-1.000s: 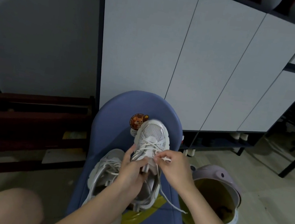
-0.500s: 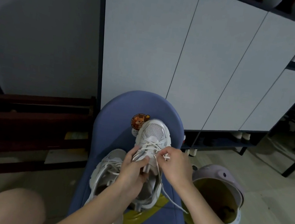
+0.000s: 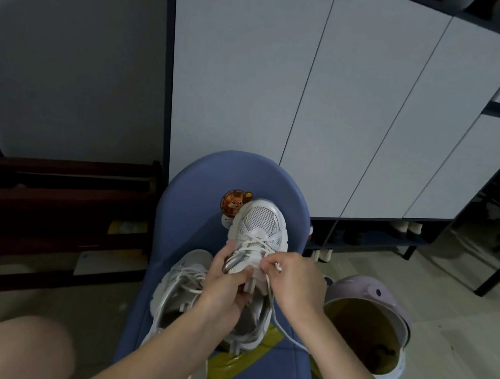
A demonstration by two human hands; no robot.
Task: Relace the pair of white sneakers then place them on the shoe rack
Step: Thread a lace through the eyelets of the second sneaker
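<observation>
Two white sneakers lie on a blue chair (image 3: 197, 188). The right sneaker (image 3: 261, 223) points away from me, its toe near the chair back. My left hand (image 3: 225, 285) grips this sneaker at its tongue and left side. My right hand (image 3: 290, 280) pinches the tip of the white lace (image 3: 278, 267) at the sneaker's right eyelets; the loose lace trails down over the seat. The other sneaker (image 3: 180, 279) lies to the left, partly under my left forearm, with slack laces.
A white cabinet with several doors (image 3: 289, 82) stands behind the chair, with shoes on its low open shelf (image 3: 403, 228). A dark wooden rack (image 3: 49, 193) sits at the left. A pink lidded bin (image 3: 365, 321) stands open at the right. My bare knee (image 3: 14, 349) shows lower left.
My right hand has drawn the lace tip slightly closer to the sneaker's eyelets. My left hand keeps its grip on the sneaker.
</observation>
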